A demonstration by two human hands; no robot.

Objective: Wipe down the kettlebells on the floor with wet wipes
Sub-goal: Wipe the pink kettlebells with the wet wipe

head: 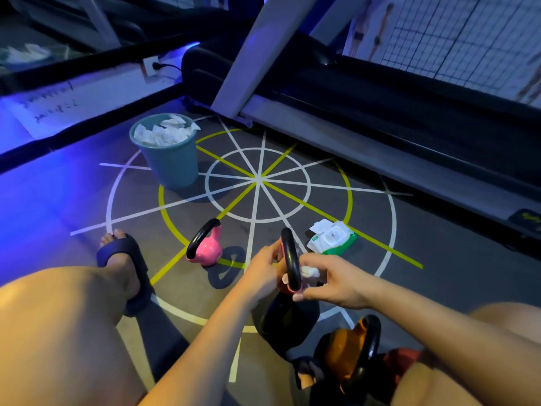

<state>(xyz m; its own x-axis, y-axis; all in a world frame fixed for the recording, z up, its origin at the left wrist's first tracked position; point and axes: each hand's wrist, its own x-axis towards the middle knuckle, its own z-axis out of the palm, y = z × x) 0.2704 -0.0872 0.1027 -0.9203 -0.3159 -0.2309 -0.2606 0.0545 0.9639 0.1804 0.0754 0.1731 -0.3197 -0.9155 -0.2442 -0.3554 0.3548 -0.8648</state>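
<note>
Pink kettlebell [206, 249] on floor, left. Left hand [265, 272] curled round the handle of the black kettlebell [285, 320], between the knees. Right hand [330, 281] pinches a wipe [310, 271] against the handle. Risk: if the left grip slackens, the weight probably tips onto the orange kettlebell [348, 353].

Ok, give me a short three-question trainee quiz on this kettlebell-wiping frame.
1. True or false: the pink kettlebell is in the person's hands.
2. The crumpled wipes lie in: A) the blue bin B) a cardboard box C) a sink.
3. Fill in: the right hand holds a ___ against the handle of the dark kettlebell, which the left hand grips.
Key: 1 false; 2 A; 3 wipe.
</note>
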